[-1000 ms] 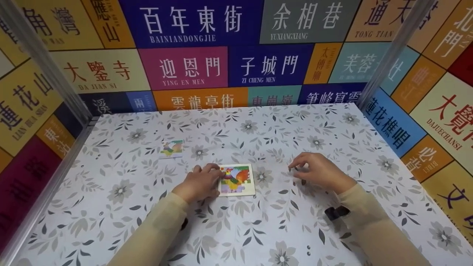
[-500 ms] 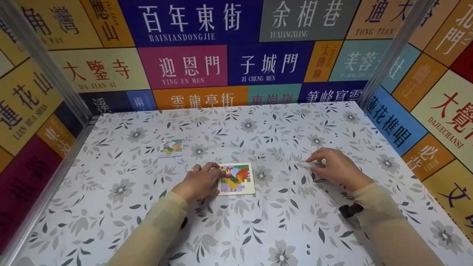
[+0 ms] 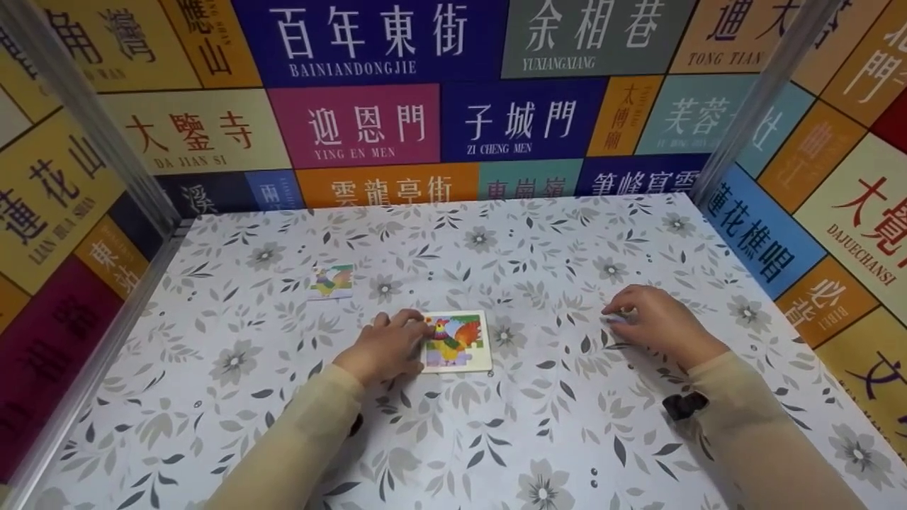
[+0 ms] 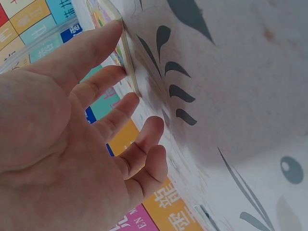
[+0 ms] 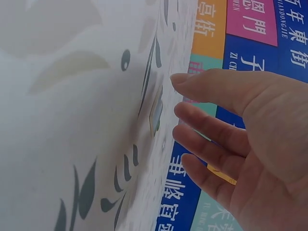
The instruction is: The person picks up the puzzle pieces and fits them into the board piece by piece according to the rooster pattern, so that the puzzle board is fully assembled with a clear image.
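A small jigsaw puzzle (image 3: 452, 343) with a colourful rooster lies in a cream-edged board (image 3: 487, 354) near the table's middle. At the board's left side rests my left hand (image 3: 382, 348); in the left wrist view its thumb and forefinger tips touch the edge, the other fingers loosely bent. My right hand (image 3: 659, 322) is low over the table to the right. In the right wrist view a thin piece with a light blue face (image 5: 156, 111) sits just beyond its fingertips. The thumb and fingers there stand apart, with a gap to that piece.
A square rooster picture card (image 3: 330, 282) lies at the back left of the board. The table has a white cloth (image 3: 453, 439) printed with grey flowers and leaves. Panels of coloured signs (image 3: 354, 127) with large characters close off the back and both sides.
My right hand has moved right, away from the puzzle board, and its movement has slowed. The left hand and the board keep their place.
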`<action>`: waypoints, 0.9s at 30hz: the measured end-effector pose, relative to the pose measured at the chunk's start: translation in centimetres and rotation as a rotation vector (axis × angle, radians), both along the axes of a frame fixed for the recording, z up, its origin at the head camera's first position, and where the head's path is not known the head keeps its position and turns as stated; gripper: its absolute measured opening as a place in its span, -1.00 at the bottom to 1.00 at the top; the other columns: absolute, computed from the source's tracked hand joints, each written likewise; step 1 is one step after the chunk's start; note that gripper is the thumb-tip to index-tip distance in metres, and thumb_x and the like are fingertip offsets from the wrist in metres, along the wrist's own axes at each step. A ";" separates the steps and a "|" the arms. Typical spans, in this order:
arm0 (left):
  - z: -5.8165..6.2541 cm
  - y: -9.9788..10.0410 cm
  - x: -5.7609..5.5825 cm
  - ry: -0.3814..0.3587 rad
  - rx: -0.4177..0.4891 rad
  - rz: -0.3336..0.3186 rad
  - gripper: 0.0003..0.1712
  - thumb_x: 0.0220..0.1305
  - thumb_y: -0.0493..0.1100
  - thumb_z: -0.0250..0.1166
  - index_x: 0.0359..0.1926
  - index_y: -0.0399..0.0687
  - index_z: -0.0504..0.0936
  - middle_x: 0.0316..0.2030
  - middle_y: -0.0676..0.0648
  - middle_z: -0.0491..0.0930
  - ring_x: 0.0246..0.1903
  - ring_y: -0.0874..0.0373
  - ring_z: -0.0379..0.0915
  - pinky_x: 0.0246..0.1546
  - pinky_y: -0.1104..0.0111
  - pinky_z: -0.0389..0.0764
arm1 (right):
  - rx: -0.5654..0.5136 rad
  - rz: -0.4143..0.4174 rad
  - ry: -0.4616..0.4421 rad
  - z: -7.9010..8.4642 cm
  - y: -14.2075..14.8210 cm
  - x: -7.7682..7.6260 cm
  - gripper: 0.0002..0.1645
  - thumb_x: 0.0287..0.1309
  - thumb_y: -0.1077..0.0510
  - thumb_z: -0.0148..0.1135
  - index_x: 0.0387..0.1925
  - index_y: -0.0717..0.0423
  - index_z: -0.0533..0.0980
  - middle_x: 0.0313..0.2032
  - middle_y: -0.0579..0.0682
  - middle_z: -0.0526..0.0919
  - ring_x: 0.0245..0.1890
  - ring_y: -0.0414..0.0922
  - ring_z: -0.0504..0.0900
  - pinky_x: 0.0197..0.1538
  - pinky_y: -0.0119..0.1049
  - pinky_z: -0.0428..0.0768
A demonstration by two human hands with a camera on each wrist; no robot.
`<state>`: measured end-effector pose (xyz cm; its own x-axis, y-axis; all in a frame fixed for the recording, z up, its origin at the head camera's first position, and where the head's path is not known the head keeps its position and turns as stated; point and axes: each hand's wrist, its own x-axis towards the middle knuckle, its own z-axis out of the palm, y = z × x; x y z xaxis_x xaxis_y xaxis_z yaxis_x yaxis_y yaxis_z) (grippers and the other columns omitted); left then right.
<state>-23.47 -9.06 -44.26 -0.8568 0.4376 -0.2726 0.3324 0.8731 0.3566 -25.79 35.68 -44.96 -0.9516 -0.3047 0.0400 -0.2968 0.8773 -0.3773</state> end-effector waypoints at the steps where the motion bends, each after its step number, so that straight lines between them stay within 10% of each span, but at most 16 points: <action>1: 0.0 0.0 0.1 0.002 0.003 -0.002 -0.43 0.33 -0.10 0.43 0.34 0.14 0.55 0.47 -0.05 0.26 0.25 -0.22 0.21 0.32 -0.18 0.31 | 0.008 -0.006 -0.002 0.0 0.1 0.1 -0.73 0.15 0.19 0.43 -0.08 0.07 0.76 -0.02 0.10 0.72 0.05 0.15 0.65 0.13 0.18 0.57; 27: 0.1 0.2 0.0 -0.030 -0.014 0.021 -0.37 0.31 -0.11 0.44 0.38 0.19 0.52 0.48 -0.01 0.26 0.27 -0.15 0.22 0.35 -0.13 0.31 | 0.056 -0.158 -0.081 -0.3 0.9 0.7 -0.72 0.20 0.09 0.43 -0.05 0.01 0.76 -0.08 0.07 0.73 -0.12 0.02 0.60 -0.02 0.04 0.55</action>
